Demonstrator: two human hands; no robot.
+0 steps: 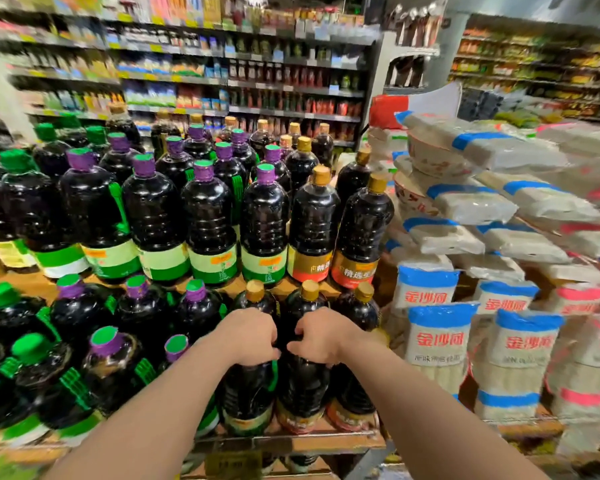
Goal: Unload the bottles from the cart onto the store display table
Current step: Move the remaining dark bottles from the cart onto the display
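Note:
Dark sauce bottles stand packed on a stepped wooden display table (291, 441). On its lower front tier, my left hand (248, 337) curls round the shoulder of a gold-capped bottle (246, 400). My right hand (321, 336) curls round the neighbouring gold-capped bottle (303, 389). Both bottles stand upright on the shelf, close together. A third gold-capped bottle (359, 306) stands just right of them. The cart is out of view.
Purple-capped bottles (205, 220) with green labels fill the upper tier and the left side. Stacked white noodle packs (437, 337) with blue and pink bands crowd the right. Stocked store shelves (243, 81) run behind.

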